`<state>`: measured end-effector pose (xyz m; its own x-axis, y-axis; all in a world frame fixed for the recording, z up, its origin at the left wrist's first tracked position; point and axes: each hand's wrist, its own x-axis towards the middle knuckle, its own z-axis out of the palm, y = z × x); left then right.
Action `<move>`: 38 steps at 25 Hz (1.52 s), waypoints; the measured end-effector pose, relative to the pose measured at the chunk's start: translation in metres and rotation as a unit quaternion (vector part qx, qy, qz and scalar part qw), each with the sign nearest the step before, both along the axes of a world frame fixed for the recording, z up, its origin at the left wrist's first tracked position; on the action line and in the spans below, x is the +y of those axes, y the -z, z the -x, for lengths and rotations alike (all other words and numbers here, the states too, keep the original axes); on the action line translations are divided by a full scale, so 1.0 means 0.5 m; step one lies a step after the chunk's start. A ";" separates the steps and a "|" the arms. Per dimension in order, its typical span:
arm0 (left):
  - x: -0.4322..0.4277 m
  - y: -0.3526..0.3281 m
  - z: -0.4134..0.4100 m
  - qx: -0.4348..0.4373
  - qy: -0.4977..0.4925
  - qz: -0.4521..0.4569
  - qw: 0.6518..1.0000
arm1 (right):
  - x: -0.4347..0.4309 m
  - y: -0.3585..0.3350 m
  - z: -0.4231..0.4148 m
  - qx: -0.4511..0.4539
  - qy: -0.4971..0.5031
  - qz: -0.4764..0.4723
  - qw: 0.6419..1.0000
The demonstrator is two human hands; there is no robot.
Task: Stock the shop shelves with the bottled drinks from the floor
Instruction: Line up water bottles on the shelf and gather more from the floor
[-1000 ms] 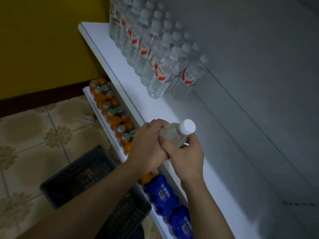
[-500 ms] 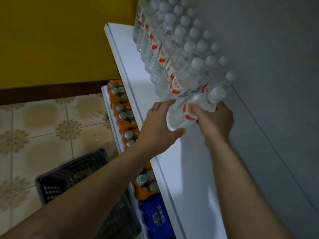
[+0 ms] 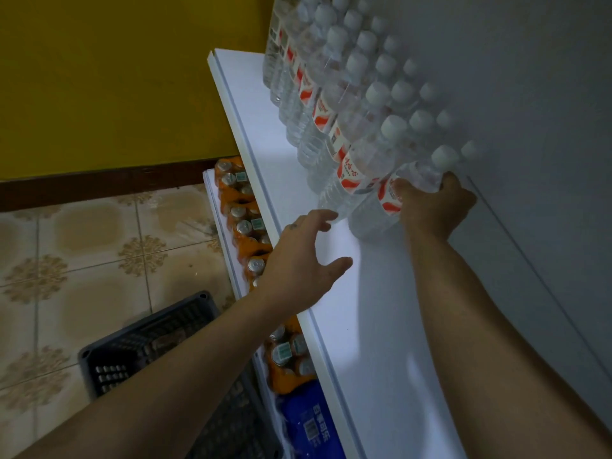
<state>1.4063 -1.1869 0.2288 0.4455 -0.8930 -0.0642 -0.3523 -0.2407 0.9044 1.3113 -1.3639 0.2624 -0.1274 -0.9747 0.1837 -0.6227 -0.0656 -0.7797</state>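
**A:** Which step is being carried out?

**B:** A water bottle (image 3: 369, 220) is being stood on the white shelf (image 3: 381, 326), at the near end of the bottle rows (image 3: 331, 104) on that shelf and touching its neighbour. It is being gripped by the right hand (image 3: 430, 207), with thumb and fingers curled round its label and shoulder. Nothing is being held by the left hand (image 3: 298, 260); its fingers are being held spread and loose above the shelf's front edge.

**A:** What is being called for next?

**B:** Probably a release, once the base is sitting flat on the shelf. After that, another bottle is likely being sought from the dark crate (image 3: 149, 342) on the floor below the shelf, though its contents cannot be made out.

**A:** How is the bottle looking?

**B:** It is being seen as clear plastic with a white cap and a red-and-white label, matching the rows.
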 end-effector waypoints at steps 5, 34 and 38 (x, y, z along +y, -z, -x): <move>-0.004 0.000 0.001 -0.008 0.012 0.002 1.000 | -0.010 0.006 -0.008 -0.004 0.012 -0.009 1.000; 0.512 0.203 0.258 0.023 0.241 -0.100 0.965 | 0.921 0.252 0.329 -0.092 0.106 -0.238 0.961; 0.640 0.276 0.374 -0.023 0.332 -0.127 0.934 | 1.075 0.325 0.441 -0.097 0.146 -0.308 0.935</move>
<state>1.2193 -0.8671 0.0907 -0.1943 -0.9323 -0.3051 -0.5379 -0.1588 0.8279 1.0905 -0.8263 0.0998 -0.3780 -0.8064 -0.4548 -0.3872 0.5840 -0.7135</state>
